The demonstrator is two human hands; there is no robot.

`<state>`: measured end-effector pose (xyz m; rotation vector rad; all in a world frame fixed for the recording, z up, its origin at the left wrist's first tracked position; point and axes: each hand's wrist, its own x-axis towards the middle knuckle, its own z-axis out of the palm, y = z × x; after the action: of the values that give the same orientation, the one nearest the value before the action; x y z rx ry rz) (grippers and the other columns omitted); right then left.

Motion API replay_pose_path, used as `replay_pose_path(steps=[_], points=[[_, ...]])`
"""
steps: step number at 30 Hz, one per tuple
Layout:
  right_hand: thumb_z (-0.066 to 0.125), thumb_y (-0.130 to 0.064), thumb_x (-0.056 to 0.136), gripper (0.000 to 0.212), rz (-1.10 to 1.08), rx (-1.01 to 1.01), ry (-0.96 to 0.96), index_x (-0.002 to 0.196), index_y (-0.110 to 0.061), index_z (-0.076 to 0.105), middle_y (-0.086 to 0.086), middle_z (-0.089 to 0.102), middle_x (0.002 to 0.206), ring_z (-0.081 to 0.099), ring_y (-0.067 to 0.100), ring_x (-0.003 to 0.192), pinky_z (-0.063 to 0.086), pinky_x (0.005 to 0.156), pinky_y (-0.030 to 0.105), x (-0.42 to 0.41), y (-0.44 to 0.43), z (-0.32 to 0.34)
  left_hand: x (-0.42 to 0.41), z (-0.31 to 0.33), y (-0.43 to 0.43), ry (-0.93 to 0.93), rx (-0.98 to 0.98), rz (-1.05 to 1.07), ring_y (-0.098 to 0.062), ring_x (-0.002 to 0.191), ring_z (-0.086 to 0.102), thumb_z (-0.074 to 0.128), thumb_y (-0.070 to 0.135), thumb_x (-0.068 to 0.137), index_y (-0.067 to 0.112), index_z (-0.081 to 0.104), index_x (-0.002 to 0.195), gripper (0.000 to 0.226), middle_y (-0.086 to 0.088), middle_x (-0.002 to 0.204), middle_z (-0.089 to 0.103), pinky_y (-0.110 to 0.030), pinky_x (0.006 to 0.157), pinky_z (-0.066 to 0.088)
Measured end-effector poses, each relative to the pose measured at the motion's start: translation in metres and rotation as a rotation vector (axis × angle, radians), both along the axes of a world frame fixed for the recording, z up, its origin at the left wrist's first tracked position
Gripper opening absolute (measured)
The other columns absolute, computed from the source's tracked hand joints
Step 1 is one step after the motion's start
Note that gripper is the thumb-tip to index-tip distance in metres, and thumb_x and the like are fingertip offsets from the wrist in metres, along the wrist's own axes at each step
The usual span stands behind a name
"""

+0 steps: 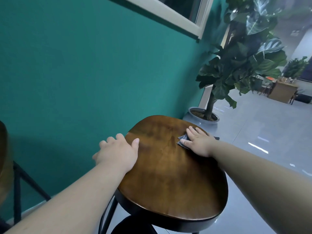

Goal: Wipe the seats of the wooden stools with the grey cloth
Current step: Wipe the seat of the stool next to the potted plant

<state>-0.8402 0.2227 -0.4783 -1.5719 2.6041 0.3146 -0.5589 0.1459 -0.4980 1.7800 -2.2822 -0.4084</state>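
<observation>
A wooden stool with a dark brown rounded seat (168, 174) on a black metal frame fills the lower middle. My right hand (198, 141) lies flat on the grey cloth (183, 139), pressing it onto the seat's far right part; only the cloth's corners show around my fingers. My left hand (118, 152) grips the seat's left edge, thumb on top and fingers curled over the rim. At the far left edge, part of a second wooden stool seat (4, 157) shows with its black legs.
A teal wall (84, 73) runs close behind the stools, with a white window frame (168, 12) above. A large potted plant (236, 68) stands on the grey tiled floor (261, 132) beyond the stool. A wooden desk (283, 92) sits far right.
</observation>
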Motion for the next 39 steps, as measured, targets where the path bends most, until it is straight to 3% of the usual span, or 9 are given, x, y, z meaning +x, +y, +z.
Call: replay_pose_path(steps=[5,9,17,20,23,27,30,34,39], points=[[0.018,-0.074,0.095,0.087,-0.091,-0.086,-0.006,0.160,-0.019,-0.001,-0.006,-0.007,0.168,-0.005,0.020,0.155,0.011,0.122,0.053,-0.024,-0.035,-0.005,0.001,-0.002,-0.001,0.010,-0.004,-0.017,-0.030,0.125,0.040,0.018,0.068,0.096,0.015,0.041,0.132,0.069,-0.010,0.132,0.048,-0.046,0.088,0.045],[0.019,-0.073,0.094,0.088,-0.155,-0.146,-0.026,0.160,-0.018,0.003,-0.008,0.004,0.168,0.011,0.026,0.153,0.020,0.117,0.057,-0.028,-0.067,-0.006,-0.001,-0.003,-0.002,0.025,-0.009,-0.027,-0.030,0.123,0.041,0.018,0.070,0.095,0.016,0.042,0.130,0.068,-0.010,0.130,0.049,-0.046,0.089,0.045],[0.023,-0.068,0.096,0.070,-0.097,-0.205,-0.026,0.141,-0.017,0.039,0.005,0.038,0.155,0.033,0.031,0.143,0.025,0.109,0.056,0.001,-0.133,-0.007,-0.002,-0.002,-0.001,0.043,-0.023,-0.044,-0.028,0.124,0.042,0.017,0.069,0.095,0.016,0.041,0.132,0.069,-0.008,0.132,0.049,-0.045,0.094,0.046],[0.023,-0.067,0.097,0.070,-0.041,-0.215,-0.026,0.142,-0.016,0.039,0.006,0.038,0.155,0.029,0.029,0.145,0.021,0.111,0.056,0.023,-0.151,-0.010,-0.001,0.000,0.000,0.064,-0.034,-0.045,-0.027,0.125,0.042,0.018,0.068,0.096,0.017,0.039,0.137,0.069,-0.007,0.135,0.048,-0.044,0.096,0.046],[0.023,-0.068,0.096,0.076,0.021,-0.219,-0.043,0.150,-0.015,0.032,0.003,0.027,0.162,0.014,0.027,0.152,0.010,0.117,0.061,0.044,-0.162,-0.013,0.002,0.002,0.000,0.176,-0.008,-0.028,-0.026,0.130,0.039,0.021,0.064,0.098,0.018,0.036,0.143,0.066,-0.006,0.142,0.045,-0.044,0.099,0.043],[0.023,-0.066,0.095,0.077,0.151,-0.163,-0.096,0.154,-0.017,0.029,0.001,0.017,0.165,-0.003,0.027,0.154,-0.001,0.116,0.066,0.080,-0.168,-0.015,0.013,0.005,-0.002,0.596,-0.009,0.085,-0.023,0.134,0.040,0.034,0.054,0.100,0.021,0.042,0.141,0.053,-0.001,0.145,0.047,-0.043,0.106,0.038],[0.016,-0.063,0.094,0.069,0.266,-0.061,-0.126,0.150,-0.029,0.036,0.004,0.022,0.163,-0.003,0.031,0.154,-0.001,0.113,0.071,0.110,-0.167,-0.015,0.028,0.007,-0.003,0.795,-0.009,0.157,-0.022,0.126,0.046,0.036,0.050,0.100,0.023,0.046,0.135,0.046,0.001,0.136,0.053,-0.042,0.101,0.038],[0.015,-0.051,0.105,0.056,0.323,-0.022,-0.203,0.155,-0.029,0.029,0.005,0.017,0.166,-0.005,0.030,0.154,0.000,0.117,0.067,0.135,-0.152,-0.007,0.058,0.006,-0.003,0.803,0.037,0.218,-0.022,0.123,0.046,0.035,0.051,0.101,0.024,0.045,0.136,0.045,0.001,0.135,0.053,-0.038,0.092,0.035],[0.019,-0.063,0.100,0.074,0.324,-0.049,-0.245,0.158,-0.017,0.021,0.004,0.013,0.167,-0.003,0.026,0.155,0.002,0.119,0.062,0.159,-0.127,-0.003,0.084,0.000,0.009,0.752,0.059,0.231,-0.024,0.129,0.043,0.032,0.053,0.101,0.024,0.046,0.135,0.047,-0.001,0.139,0.051,-0.043,0.102,0.037]])
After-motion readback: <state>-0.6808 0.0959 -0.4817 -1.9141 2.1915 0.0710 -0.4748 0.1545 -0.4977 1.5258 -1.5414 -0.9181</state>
